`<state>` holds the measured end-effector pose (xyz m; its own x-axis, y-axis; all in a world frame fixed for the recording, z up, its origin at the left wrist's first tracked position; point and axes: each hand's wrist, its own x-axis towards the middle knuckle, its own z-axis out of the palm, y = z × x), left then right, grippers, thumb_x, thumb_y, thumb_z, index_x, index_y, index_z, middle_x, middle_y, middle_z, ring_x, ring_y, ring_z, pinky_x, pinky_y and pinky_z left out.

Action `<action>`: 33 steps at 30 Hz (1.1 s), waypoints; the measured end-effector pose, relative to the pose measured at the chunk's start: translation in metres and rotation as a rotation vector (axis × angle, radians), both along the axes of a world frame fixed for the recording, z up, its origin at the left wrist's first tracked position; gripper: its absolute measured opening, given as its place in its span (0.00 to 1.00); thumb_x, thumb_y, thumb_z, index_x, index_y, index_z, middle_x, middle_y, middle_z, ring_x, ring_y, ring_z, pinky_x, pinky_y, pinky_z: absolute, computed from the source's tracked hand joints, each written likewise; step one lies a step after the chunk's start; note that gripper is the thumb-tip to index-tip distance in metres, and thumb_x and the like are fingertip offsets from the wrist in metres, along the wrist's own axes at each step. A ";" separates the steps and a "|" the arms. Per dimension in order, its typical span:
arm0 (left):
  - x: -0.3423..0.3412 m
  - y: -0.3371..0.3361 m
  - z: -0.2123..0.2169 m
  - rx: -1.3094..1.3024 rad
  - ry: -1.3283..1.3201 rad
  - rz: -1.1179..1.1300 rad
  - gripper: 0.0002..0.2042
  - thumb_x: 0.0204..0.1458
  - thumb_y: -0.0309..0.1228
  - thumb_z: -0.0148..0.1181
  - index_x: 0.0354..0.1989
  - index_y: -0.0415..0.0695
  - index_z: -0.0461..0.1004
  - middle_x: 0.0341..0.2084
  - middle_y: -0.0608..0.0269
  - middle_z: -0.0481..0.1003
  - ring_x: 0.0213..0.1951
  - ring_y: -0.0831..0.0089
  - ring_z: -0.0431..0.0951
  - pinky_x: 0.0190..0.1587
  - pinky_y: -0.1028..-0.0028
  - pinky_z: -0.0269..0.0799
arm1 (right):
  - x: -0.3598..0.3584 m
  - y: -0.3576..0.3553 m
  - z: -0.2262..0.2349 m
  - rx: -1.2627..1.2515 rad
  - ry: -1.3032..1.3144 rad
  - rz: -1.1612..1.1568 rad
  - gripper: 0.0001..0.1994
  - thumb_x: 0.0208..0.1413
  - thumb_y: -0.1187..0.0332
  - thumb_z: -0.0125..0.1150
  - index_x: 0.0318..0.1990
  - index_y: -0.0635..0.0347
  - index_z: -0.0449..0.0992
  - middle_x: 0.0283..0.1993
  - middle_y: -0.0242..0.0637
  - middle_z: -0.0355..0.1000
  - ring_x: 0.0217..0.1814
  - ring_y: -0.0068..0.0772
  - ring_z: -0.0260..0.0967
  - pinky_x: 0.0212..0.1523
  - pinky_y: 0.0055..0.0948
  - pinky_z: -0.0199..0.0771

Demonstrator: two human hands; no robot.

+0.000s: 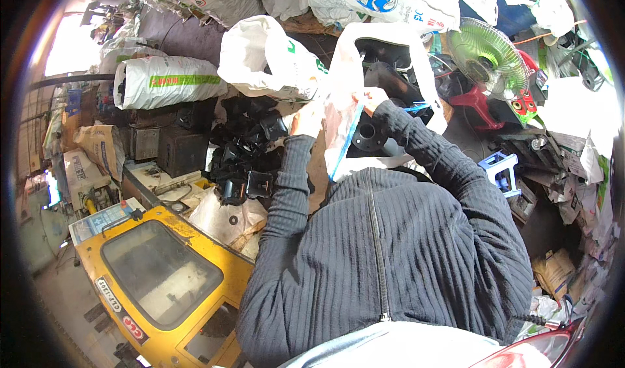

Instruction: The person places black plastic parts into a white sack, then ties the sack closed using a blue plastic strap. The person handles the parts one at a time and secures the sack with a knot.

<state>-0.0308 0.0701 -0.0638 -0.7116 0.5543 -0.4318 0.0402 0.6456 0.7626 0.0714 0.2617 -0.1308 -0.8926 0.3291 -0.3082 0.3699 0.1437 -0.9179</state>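
Note:
A large white woven sack [347, 50] stands gaping in front of me, with black plastic parts [384, 75] inside it. My right hand [370, 99] pinches the sack's near edge, beside a blue stripe. At the sack's left side, my left hand [306, 120] is closed on the white plastic; its fingertips wash out in bright light. Another white sack [255, 49] with an open mouth stands just beyond my left hand. Left of that hand lies a heap of black plastic parts [244, 153].
A yellow machine [170, 219] with a dark window fills the lower left. At the right stand a green fan [485, 52], a red stool [478, 104] and a blue plastic stool [500, 172]. A filled white sack [168, 81] lies at the back left, near dark metal blocks [185, 148].

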 end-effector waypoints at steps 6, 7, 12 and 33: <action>0.011 -0.002 0.017 -0.159 0.534 -0.229 0.15 0.49 0.35 0.52 0.45 0.49 0.74 0.28 0.47 0.73 0.31 0.57 0.75 0.34 0.63 0.69 | -0.006 -0.008 0.005 -0.028 0.143 -0.028 0.13 0.51 0.60 0.55 0.31 0.64 0.75 0.21 0.33 0.68 0.23 0.21 0.62 0.28 0.24 0.65; 0.008 0.000 0.014 -0.183 0.544 -0.224 0.14 0.48 0.36 0.52 0.44 0.50 0.74 0.28 0.47 0.73 0.32 0.56 0.75 0.34 0.63 0.69 | -0.008 -0.008 0.005 -0.036 0.124 -0.025 0.13 0.51 0.61 0.54 0.31 0.64 0.75 0.21 0.32 0.68 0.23 0.20 0.61 0.29 0.24 0.65; -0.002 0.011 0.010 -0.210 0.635 -0.152 0.13 0.46 0.37 0.53 0.39 0.50 0.76 0.27 0.48 0.73 0.33 0.56 0.75 0.35 0.63 0.70 | -0.008 -0.010 0.009 -0.076 0.101 -0.001 0.11 0.52 0.63 0.55 0.29 0.64 0.74 0.21 0.30 0.68 0.25 0.17 0.61 0.29 0.21 0.65; -0.015 -0.018 0.013 -0.054 0.105 -0.094 0.20 0.46 0.44 0.55 0.47 0.50 0.71 0.34 0.50 0.75 0.37 0.61 0.76 0.42 0.68 0.69 | -0.023 -0.016 0.039 0.062 0.052 0.088 0.11 0.52 0.65 0.55 0.30 0.65 0.73 0.23 0.30 0.69 0.25 0.17 0.62 0.27 0.20 0.64</action>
